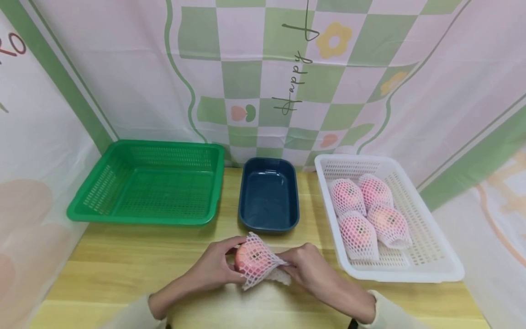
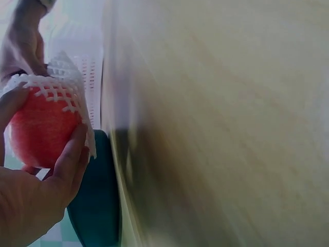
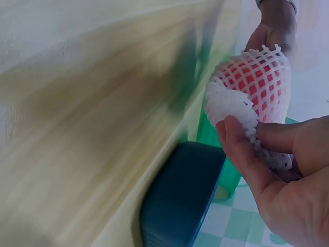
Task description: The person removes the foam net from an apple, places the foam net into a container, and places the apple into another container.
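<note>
Fruit [image 1: 243, 257] held near blue tray [image 1: 269, 196] | cupped in left hand [image 1: 214, 265], fingers curled, presumably for steadiness | gathered end of foam net [image 1: 264, 267] pinched by right hand [image 1: 307, 268], presumably for tension

From the head camera I cannot see the underside of the fruit [image 1: 245, 257], and the right hand [image 1: 308, 269] hides most of its own fingers. My left-wrist feed crops it and the left hand [image 1: 213, 265] at the left edge, and blurs the table [image 2: 231, 134]. On my right-wrist feed the right hand runs off the right edge, fruit and foam net [image 3: 231, 105] mask most of the left, and the blue tray [image 3: 180, 190] covers part of the green basket [image 3: 209, 135]. Both wrist feeds crop that tray below. In my head view, four netted fruits [image 1: 358, 233] hide some of the white basket's [image 1: 407, 276] floor, and both sleeves [image 1: 388, 310] leave at the bottom.
</note>
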{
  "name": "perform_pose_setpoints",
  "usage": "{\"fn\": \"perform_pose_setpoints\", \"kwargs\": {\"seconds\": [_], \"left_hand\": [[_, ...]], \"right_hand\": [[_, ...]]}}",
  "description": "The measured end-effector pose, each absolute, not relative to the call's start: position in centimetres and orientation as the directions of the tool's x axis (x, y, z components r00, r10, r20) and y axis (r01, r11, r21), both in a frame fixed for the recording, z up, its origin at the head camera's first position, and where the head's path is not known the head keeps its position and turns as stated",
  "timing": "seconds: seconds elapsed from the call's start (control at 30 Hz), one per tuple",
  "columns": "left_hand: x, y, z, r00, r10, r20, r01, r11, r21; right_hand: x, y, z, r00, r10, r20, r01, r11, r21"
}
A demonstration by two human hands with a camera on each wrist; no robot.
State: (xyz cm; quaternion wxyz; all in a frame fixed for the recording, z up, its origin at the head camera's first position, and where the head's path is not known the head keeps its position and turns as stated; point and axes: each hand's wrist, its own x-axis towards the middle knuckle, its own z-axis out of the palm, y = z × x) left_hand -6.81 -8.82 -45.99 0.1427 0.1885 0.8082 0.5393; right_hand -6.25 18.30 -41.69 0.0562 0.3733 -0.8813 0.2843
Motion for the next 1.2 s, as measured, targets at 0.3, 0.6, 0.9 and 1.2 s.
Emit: {"fn": "perform_pose_setpoints", "kwargs": {"seconds": [0.3, 0.6, 0.9, 1.2], "left_hand": [[-6.9, -9.6, -46.2, -0.890, 0.453, -0.053, 0.113, 0.331, 0.937], [-6.8, -10.3, -45.9, -0.892, 0.446, -0.072, 0.090, 0.333, 0.938], [-6.5, -10.8, -45.0, -0.895, 0.439, -0.077, 0.079, 0.325, 0.942], [-6.2, -11.5, -43.5, -0.903, 0.425, -0.060, 0.105, 0.352, 0.930]], "right_hand": [[-6.2, 19.7, -39.8, -0.756, -0.612, 0.231, -0.638, 0.611, -0.469], [-6.3, 20.7, -37.3, -0.745, -0.622, 0.239, -0.661, 0.644, -0.385], [-7.8, 21.2, -33.9, -0.711, -0.633, 0.307, -0.703, 0.652, -0.283], [-11.1, 20.7, -31.1, -0.709, -0.638, 0.299, -0.703, 0.671, -0.234]]}}
